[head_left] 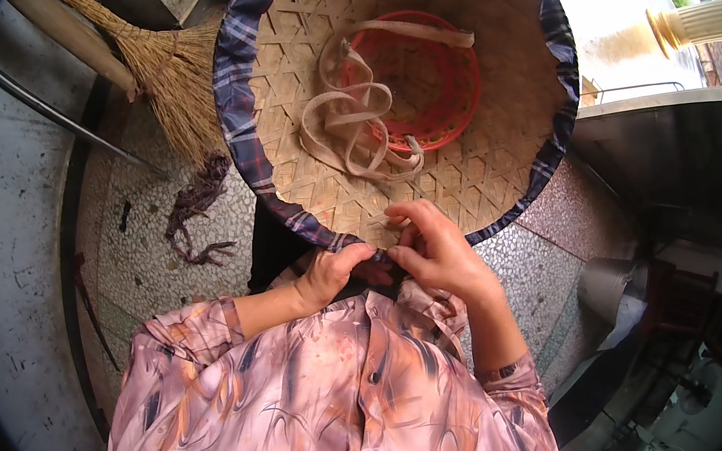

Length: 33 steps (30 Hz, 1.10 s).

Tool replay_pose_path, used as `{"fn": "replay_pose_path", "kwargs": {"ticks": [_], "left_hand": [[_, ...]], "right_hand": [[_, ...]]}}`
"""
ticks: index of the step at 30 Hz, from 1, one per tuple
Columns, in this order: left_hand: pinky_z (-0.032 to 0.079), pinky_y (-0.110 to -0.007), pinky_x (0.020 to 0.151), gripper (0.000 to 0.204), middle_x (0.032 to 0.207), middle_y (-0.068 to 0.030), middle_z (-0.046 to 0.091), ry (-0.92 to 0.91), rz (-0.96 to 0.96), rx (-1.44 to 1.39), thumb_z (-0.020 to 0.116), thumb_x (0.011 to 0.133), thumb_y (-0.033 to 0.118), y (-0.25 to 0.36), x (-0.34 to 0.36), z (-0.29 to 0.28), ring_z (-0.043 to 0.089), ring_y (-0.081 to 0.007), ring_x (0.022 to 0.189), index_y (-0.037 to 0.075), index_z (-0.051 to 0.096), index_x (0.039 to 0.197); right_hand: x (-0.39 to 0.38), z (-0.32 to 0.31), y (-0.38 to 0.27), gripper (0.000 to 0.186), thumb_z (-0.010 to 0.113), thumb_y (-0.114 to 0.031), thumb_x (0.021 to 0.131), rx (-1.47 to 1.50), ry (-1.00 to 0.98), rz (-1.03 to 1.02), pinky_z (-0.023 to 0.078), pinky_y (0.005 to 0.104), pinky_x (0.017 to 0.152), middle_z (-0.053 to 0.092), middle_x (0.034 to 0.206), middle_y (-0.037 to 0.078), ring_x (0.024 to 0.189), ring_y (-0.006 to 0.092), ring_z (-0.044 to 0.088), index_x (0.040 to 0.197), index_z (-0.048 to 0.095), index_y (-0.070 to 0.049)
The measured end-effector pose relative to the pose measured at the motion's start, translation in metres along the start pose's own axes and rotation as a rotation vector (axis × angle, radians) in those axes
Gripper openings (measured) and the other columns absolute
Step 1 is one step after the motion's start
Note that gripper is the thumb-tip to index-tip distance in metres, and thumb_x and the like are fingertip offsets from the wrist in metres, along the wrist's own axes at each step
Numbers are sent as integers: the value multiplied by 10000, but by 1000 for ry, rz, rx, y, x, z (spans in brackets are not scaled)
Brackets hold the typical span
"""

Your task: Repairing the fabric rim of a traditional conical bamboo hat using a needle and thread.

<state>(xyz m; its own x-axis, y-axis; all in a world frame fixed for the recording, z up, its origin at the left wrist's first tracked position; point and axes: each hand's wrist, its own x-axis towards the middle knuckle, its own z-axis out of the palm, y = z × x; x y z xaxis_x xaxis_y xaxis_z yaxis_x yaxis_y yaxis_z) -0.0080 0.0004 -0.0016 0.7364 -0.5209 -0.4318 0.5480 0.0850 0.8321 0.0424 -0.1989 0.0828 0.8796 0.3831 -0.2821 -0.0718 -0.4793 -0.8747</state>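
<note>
A large round woven bamboo basket (508, 160) stands tilted in front of me, its rim wrapped in dark blue plaid cloth (239, 105). My left hand (331, 277) is closed on the cloth at the near rim, thumb on top. Beside it, my right hand (439, 252) bends over the same edge with thumb and fingers drawn together. Whatever is between those fingertips is too small to make out. Inside the basket lie a small red plastic basket (472, 88) and a long pale fabric strap (373, 94), looped loosely and partly across the red one.
A straw broom (177, 76) leans at the upper left, near a curved metal tube (53, 104). Dark, stringy scraps (189, 213) lie on the speckled floor (146, 286). To the right are a dark metal-sided unit (680, 156) and a silvery cylinder (604, 286).
</note>
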Motion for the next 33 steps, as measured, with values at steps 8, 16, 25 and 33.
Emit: {"fn": "replay_pose_path", "kwargs": {"ticks": [8,16,25,33], "left_hand": [[519,-336,906,436,1004,-199,692,-13,-182,-311,411,1001,268,12,1,2,686,-257,932,-97,614,1126],[553,-289,735,312,865,-125,708,60,-114,-340,534,966,238,26,1,10,694,-201,796,-32,661,1060],[504,-287,747,268,906,-93,697,-92,-216,-192,562,971,231,14,15,6,648,-168,837,1,674,1052],[493,-247,583,262,896,-134,706,130,-187,-321,545,952,198,-4,19,10,694,-189,746,-28,661,1014]], "right_hand": [[-7,0,3,116,694,-37,782,-95,101,-68,492,330,674,577,869,108,773,242,609,889,652,-26],[2,10,0,80,707,-118,750,-319,144,-84,487,419,681,589,808,123,797,329,608,780,659,-62],[27,-8,11,191,688,-228,763,-408,-148,104,496,441,698,660,790,159,788,357,643,807,666,-43],[14,-12,25,113,654,-113,839,-46,139,-51,495,338,647,649,758,128,698,223,632,893,683,-18]]}}
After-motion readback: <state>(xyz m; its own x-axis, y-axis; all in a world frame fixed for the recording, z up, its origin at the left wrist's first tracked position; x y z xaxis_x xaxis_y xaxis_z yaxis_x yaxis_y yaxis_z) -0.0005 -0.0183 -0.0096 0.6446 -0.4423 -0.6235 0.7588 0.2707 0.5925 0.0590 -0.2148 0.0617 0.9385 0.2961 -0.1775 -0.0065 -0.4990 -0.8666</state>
